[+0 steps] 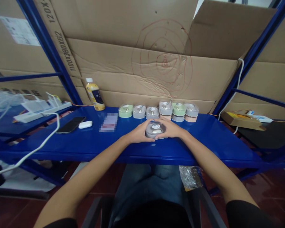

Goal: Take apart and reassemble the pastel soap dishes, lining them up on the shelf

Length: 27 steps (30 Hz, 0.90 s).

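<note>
Close to the front edge of the blue shelf, both hands wrap around a grey rounded box (152, 129) with a round white label and a pale oblong piece on top. My left hand (140, 132) curves around its left side. From the right, my right hand (171, 128) closes on it, fingers meeting at the far side. Behind the hands stands a row of similar boxes: a green box (126, 111), a grey box (139, 111) and another grey box (152, 112) as singles. Further right are three two-high stacks, one topped by a green box (179, 108).
A yellow-labelled bottle (95, 95) stands at the back left of the blue shelf (228, 142). Left of the hands lie a blurred packet (109, 122), a white earphone case (85, 124) and a black phone (71, 124). A white cable (45, 144) hangs at the left. Cardboard (109, 63) walls the back.
</note>
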{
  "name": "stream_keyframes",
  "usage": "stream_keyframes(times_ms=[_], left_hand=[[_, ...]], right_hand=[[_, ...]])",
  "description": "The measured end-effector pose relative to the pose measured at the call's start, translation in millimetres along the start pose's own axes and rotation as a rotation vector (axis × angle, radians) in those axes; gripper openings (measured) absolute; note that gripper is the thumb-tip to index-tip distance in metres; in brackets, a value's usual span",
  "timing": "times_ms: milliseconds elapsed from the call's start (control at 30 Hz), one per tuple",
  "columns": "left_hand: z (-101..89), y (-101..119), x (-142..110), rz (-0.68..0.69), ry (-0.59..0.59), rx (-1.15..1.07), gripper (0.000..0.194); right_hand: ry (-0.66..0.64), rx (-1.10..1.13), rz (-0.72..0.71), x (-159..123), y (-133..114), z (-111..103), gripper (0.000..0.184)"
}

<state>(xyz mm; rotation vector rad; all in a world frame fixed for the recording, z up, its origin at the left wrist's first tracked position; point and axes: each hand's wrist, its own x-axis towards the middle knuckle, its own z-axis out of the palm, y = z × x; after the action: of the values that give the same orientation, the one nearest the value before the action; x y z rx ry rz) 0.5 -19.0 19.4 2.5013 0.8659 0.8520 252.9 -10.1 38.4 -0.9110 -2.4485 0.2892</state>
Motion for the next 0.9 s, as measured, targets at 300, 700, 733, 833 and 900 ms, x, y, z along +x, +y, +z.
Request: stream_keyframes(times_ms=[300,700,733,833,900], left_hand=[[-4.3,12,-2,-0.087,0.24,0.189,0.091],[-17.5,-7,106,-0.64,0.557,0.425,0.082],[-11.4,-7,114,-0.654,0.547,0.445,0.082],[4.3,-10,127,-0.681,0.514,0.487,0.088],[10.6,-12,130,-0.68,0.504,0.509,0.094]], right_hand=[[0.243,0.125,0.065,-3,7,-20,0.081],[0.834,0.018,0.246,-12,40,-54,0.063],[0.828,0.001,0.244,-12,41,-53,0.062],[0.82,-0.034,0.243,-12,37,-53,0.06],[0.814,-0.058,0.235,-11,34,-53,0.059]])
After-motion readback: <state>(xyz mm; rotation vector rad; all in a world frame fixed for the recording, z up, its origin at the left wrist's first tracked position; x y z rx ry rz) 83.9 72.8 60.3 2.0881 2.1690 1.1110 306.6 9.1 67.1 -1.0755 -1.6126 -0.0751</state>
